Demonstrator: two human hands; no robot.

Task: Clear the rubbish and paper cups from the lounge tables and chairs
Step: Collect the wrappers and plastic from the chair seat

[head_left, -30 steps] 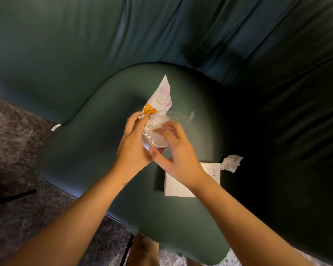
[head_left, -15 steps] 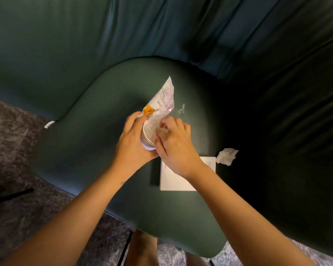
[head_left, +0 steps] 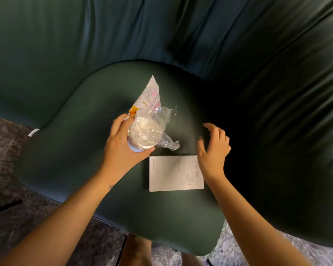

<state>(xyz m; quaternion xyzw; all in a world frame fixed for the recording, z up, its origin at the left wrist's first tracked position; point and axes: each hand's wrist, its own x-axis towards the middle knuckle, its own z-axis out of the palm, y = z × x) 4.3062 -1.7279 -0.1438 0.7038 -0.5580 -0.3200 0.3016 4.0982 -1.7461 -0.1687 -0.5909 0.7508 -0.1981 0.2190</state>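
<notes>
My left hand (head_left: 121,148) grips a stack of white paper cups (head_left: 144,135) from the side, above the dark green chair seat (head_left: 81,160). Stuffed into the top cup are a printed snack wrapper (head_left: 151,95), which sticks upward, and crumpled clear plastic (head_left: 168,144), which spills over the rim to the right. My right hand (head_left: 212,152) hovers over the seat to the right of the cups, fingers loosely curled, with nothing visible in it. A flat white box (head_left: 173,173) with small print lies on the seat between my two wrists.
The chair's padded green back (head_left: 181,31) and right side (head_left: 286,131) wrap closely around the seat. Grey patterned carpet (head_left: 6,169) lies to the left and below, where a dark chair leg (head_left: 4,206) shows.
My right hand has let go of the cups and moved right, now covering the spot where a crumpled white tissue lay. The plastic now hangs loose from the cup. My left hand keeps its grip.
</notes>
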